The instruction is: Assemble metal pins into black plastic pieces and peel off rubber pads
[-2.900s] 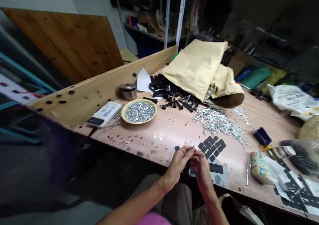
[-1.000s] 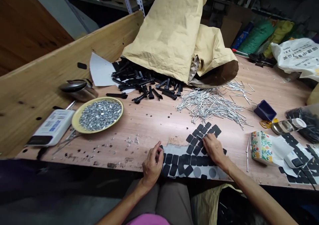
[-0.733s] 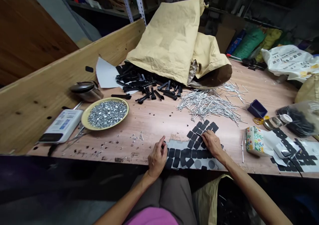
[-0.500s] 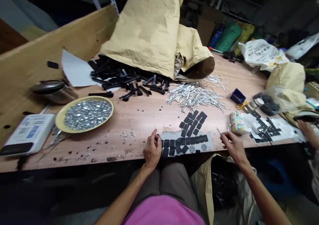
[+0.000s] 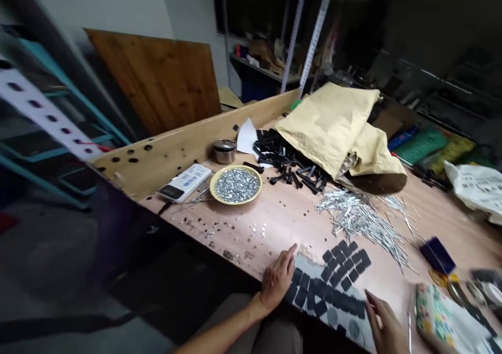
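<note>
Black pads (image 5: 345,267) sit between both grips: left grip (image 5: 278,280) lies loose and flat on the sheet (image 5: 304,261) edge, right grip (image 5: 386,325) is spread, holding nothing.

- No legible txt anywhere in view.
- White device (image 5: 184,182) at table's back edge: blue label, print too blurred to read.
- White bag (image 5: 476,189), far right: dark print, too small & blurred to read.

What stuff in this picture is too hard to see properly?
Head view:
- right hand: cut by the bottom edge, grip unseen.
- silver bits in the yellow dish: too small to name.
- black plastic parts: partly hidden under the paper sack.
- back shelves: too dark and blurred.
</note>
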Demonstrator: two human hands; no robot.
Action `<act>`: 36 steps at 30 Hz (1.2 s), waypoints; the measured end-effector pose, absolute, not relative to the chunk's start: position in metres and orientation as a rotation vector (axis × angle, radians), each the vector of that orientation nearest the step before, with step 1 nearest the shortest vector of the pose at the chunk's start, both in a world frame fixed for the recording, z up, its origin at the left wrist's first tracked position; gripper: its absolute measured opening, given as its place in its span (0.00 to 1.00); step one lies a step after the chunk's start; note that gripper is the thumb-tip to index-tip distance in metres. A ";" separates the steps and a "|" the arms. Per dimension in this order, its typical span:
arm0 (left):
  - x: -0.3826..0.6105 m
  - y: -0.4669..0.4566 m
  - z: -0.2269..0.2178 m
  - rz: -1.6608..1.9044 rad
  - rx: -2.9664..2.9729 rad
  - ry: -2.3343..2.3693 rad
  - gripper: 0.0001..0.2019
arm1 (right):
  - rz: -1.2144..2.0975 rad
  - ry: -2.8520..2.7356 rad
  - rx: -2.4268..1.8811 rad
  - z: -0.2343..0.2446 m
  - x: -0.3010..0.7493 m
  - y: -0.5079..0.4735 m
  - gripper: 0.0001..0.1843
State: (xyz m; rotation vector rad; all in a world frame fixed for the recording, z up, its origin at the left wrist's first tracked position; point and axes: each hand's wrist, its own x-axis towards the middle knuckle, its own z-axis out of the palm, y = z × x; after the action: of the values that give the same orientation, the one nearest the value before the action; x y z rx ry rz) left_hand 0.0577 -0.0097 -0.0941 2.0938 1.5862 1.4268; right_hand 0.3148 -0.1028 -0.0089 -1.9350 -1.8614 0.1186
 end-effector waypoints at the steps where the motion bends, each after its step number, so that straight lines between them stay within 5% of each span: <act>1: 0.058 -0.010 -0.094 1.432 2.094 1.580 0.17 | 0.137 -1.923 -1.844 -0.007 0.295 -0.069 0.17; 6: 0.057 -0.009 -0.094 1.434 2.055 1.508 0.19 | 0.143 -2.189 -1.501 -0.014 0.200 0.096 0.18; 11: 0.057 -0.008 -0.103 1.447 2.027 1.433 0.22 | 0.001 -2.102 -1.773 -0.033 0.150 0.219 0.11; 18: 0.034 0.019 -0.072 1.509 1.855 1.474 0.25 | 0.017 -2.028 -1.867 -0.024 0.155 0.222 0.08; 23: 0.028 0.071 -0.042 1.302 2.187 1.594 0.28 | 0.803 -2.311 -1.523 0.018 0.185 0.143 0.09; 26: 0.038 0.097 -0.046 1.186 1.943 1.509 0.24 | 1.134 -2.255 -1.422 0.033 0.198 0.141 0.22; 28: 0.046 0.110 -0.051 1.239 1.552 1.433 0.16 | 0.987 -2.225 -1.513 0.036 0.201 0.168 0.24; 30: 0.054 0.120 -0.055 1.278 1.114 1.319 0.12 | 0.580 -2.307 -1.735 0.032 0.198 0.205 0.16; 33: 0.064 0.132 -0.055 1.207 0.615 1.109 0.23 | 0.078 -2.483 -2.043 0.020 0.181 0.253 0.09; 36: 0.069 0.141 -0.052 1.163 0.385 0.961 0.31 | -0.017 -2.502 -2.165 0.007 0.166 0.277 0.12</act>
State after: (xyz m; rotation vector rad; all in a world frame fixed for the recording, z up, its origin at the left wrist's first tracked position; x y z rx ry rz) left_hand 0.0690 0.1407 -0.0515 0.3846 0.9609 1.1626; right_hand 0.1660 0.2766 0.0075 -2.1645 -2.5015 -0.0168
